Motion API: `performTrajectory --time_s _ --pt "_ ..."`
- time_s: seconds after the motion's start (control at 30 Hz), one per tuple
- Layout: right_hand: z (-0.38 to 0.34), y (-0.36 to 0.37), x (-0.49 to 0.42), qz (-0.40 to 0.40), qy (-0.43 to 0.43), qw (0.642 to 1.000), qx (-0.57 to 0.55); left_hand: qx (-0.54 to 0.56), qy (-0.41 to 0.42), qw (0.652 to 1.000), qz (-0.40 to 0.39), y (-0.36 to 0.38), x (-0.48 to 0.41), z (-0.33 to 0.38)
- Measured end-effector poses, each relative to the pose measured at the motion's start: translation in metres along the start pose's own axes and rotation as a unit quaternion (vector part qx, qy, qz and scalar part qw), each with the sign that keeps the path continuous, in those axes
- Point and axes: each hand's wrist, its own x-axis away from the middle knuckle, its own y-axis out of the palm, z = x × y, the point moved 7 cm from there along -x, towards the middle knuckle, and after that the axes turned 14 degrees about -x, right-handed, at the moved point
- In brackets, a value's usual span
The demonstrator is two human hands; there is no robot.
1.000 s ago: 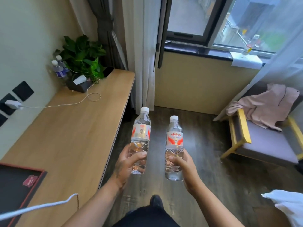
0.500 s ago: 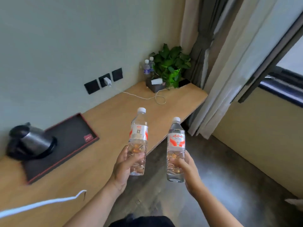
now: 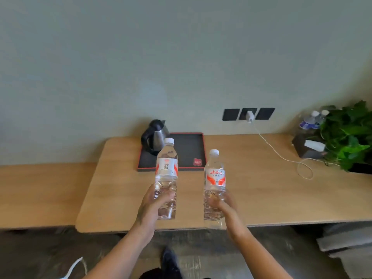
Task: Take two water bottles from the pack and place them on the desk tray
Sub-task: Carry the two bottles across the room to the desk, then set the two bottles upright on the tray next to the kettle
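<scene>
I hold two clear water bottles with white caps and red-and-white labels, both upright above the front of the wooden desk. My left hand (image 3: 150, 206) grips the lower half of the left bottle (image 3: 166, 174). My right hand (image 3: 223, 205) grips the lower half of the right bottle (image 3: 214, 182). The black tray with a red rim (image 3: 189, 150) lies on the desk behind the bottles, near the wall. Its right part is bare apart from a small red card (image 3: 197, 162).
A black and steel kettle (image 3: 154, 136) stands on the tray's left part. A white charger (image 3: 250, 116) in the wall sockets trails a cable across the desk (image 3: 261, 194). At the far right are a green plant (image 3: 348, 133), a dark tissue box (image 3: 308, 147) and two small bottles (image 3: 313, 120).
The view has swung left from the window and chair to face the desk and wall square on. The tray and kettle now lie straight ahead. Both hands still hold their bottles upright.
</scene>
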Motion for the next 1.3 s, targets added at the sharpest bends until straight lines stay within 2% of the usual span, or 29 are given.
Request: performTrajectory --time_s 0.27,0.6,0.73,1.07,1.3 --pt "-0.012 0.031 -0.064 -0.017 0.0 1.0 0.022 0.009 -0.013 1.0 -0.006 -0.008 -0.061 0.009" --pt "-0.028 0.041 -0.123 -0.012 0.002 1.0 0.013 0.025 -0.023 0.998 -0.058 0.003 -0.137 0.027" --pt "-0.029 0.036 -0.145 -0.013 0.02 1.0 0.008 0.033 -0.042 0.997 -0.052 0.015 -0.157 0.027" --pt "-0.049 0.011 -0.216 -0.077 0.045 0.996 0.018 0.003 -0.067 0.998 -0.012 0.057 -0.19 0.032" --pt "-0.072 0.006 -0.282 -0.12 0.052 0.99 0.052 -0.027 -0.039 0.998 -0.031 0.069 -0.252 0.053"
